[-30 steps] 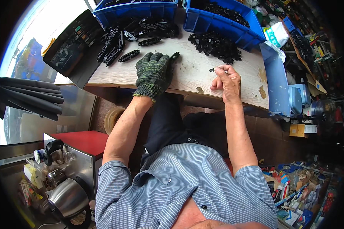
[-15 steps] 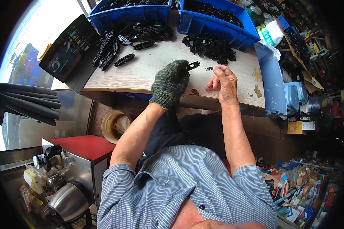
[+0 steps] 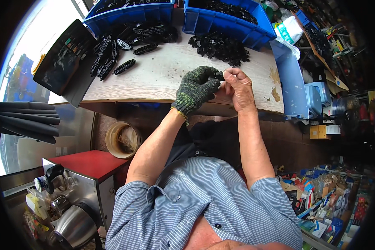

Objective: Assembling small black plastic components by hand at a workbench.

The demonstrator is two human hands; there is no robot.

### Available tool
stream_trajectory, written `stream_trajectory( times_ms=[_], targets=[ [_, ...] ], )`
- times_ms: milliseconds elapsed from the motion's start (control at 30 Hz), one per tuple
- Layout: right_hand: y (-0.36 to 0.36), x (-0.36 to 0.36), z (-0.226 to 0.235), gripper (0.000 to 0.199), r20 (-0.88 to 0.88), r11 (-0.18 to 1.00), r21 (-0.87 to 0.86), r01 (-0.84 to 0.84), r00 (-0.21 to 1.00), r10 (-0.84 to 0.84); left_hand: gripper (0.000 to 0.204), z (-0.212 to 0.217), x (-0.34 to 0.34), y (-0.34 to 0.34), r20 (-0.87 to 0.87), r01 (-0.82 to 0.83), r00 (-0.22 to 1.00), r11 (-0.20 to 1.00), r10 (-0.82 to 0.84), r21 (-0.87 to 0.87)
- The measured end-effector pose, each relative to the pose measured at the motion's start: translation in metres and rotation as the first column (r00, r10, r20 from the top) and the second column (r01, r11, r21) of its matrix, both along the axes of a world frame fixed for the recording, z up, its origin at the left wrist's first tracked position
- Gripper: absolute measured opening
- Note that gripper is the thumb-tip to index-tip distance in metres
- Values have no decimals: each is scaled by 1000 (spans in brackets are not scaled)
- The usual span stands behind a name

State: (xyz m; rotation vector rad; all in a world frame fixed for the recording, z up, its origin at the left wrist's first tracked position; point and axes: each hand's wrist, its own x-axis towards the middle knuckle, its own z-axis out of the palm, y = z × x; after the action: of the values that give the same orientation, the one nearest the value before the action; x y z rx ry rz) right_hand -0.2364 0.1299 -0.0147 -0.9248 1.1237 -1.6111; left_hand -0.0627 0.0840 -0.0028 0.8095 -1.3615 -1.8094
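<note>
My left hand [image 3: 196, 89], in a dark green knitted glove, is closed around a black plastic part [image 3: 219, 76], of which only an end shows past the fingers. My bare right hand [image 3: 240, 89] meets it over the table's front half, thumb and forefinger pinched at that end. The small black plastic clip in the pinch is mostly hidden by the fingertips. Beyond my hands lies a heap of small black clips [image 3: 219, 49]. Long black oval plastic parts [image 3: 146, 48] are piled at the left, one lone oval part [image 3: 124, 66] lying nearer me.
Two blue bins, a left one [image 3: 131, 13] and a right one [image 3: 227, 26], stand at the table's [image 3: 154, 79] back, holding black parts. A dark open box [image 3: 64, 60] sits at the left edge. A light blue tub [image 3: 293, 83] adjoins the right edge. Below is a bucket [image 3: 112, 139].
My hands have come together: the left moved right and the right closed in, bringing the small clip against the black part. The view has shifted slightly.
</note>
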Motion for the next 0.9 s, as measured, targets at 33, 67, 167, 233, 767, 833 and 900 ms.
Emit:
stream_trajectory(
  times_ms=[33,67,167,233,767,833,900],
  targets=[
    [0,0,0,14,3,1000,5,-5,1000,5,31,0,0,0,8,-4,1000,1000,4,7],
    [0,0,-1,14,6,1000,9,-9,1000,9,31,1,0,0,7,-5,1000,1000,5,7],
    [-1,-3,-2,17,-40,1000,23,-20,999,21,31,3,0,0,-7,-17,1000,1000,17,14],
    [-2,-6,-3,17,-62,999,32,-41,997,43,30,5,1,-1,40,27,999,999,-28,17],
    [-2,8,20,27,-112,987,162,-21,993,39,29,8,-5,3,46,-169,985,982,165,90],
    [-3,5,22,28,-145,979,200,-40,987,70,26,8,-4,4,15,-204,979,972,204,113],
    [-4,3,22,31,-176,969,238,-59,979,102,25,7,-4,4,4,-207,978,971,208,121]
  ],
)
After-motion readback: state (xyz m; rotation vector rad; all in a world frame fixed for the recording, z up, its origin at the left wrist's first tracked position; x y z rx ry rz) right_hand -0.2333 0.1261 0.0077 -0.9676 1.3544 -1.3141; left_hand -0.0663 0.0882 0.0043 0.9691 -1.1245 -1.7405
